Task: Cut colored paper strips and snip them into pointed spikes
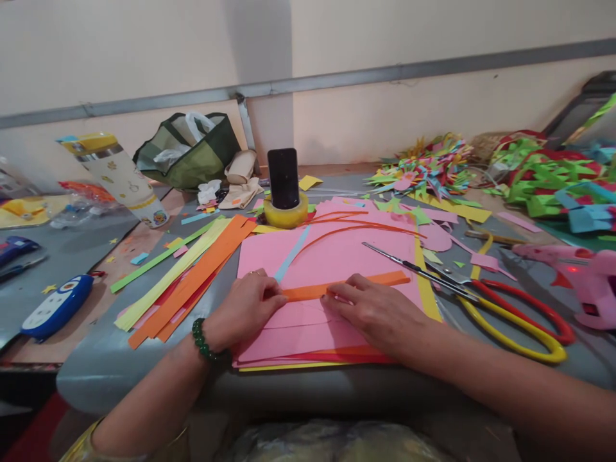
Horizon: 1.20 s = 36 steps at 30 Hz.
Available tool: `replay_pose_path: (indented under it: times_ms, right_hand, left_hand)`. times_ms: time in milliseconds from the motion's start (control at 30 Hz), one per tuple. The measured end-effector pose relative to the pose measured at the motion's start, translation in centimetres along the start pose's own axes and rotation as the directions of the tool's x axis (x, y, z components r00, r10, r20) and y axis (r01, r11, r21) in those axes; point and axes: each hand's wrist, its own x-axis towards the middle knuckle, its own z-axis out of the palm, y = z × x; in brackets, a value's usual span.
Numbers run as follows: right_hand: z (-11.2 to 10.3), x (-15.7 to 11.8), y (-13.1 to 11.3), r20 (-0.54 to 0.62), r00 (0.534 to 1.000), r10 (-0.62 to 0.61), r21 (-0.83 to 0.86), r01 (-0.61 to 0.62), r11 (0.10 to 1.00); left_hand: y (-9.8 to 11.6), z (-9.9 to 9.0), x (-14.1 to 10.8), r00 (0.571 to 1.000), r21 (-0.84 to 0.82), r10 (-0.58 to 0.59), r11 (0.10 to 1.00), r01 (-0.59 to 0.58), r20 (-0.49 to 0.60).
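An orange paper strip (308,292) lies crosswise on a stack of pink paper sheets (269,253). Its left end is pinched between the thumb and fingers of my left hand (248,301), which has a green bead bracelet at the wrist. Curled fingers of my right hand (370,308) grip the strip near its middle, and its right end sticks out beyond them. A light blue strip (292,255) and thin orange-red strips (346,226) lie on the pink sheets above. Just right of my right hand are a craft knife (409,264) and red-and-yellow-handled scissors (510,314).
Cut strips (202,276) in several colours lie left of the stack. Behind it a phone (283,176) stands in a yellow tape roll (289,215). A pink glue gun (577,276) is at the right, paper pieces (428,167) behind, a tilted tumbler (118,176) at the left.
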Motion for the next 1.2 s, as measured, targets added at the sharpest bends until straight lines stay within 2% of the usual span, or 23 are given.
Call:
replay_pose_path:
  times_ms: [233, 567, 800, 1200]
  right_hand:
    - [0.0, -0.1, 0.0, 0.004, 1.000, 0.018, 0.032, -0.018, 0.999]
    - [-0.2, -0.1, -0.1, -0.008, 1.000, -0.005, 0.027, 0.006, 1.000]
    - [0.1, -0.1, 0.1, 0.022, 1.000, 0.005, 0.038, -0.006, 0.999]
    - [-0.2, -0.1, 0.1, 0.047, 0.999, 0.018, 0.071, -0.022, 0.997]
  left_hand:
    - [-0.1, -0.6, -0.7, 0.998, 0.017, -0.063, 0.998, 0.063, -0.019]
    - [-0.9, -0.8, -1.3, 0.994, 0.017, -0.076, 0.997, 0.077, -0.078]
    - [-1.2, -0.3, -1.7, 0.985, 0.058, -0.116, 0.991, 0.124, -0.124]
    - [-2.4, 0.4, -3.0, 0.977, -0.033, -0.079, 0.997, 0.074, -0.200]
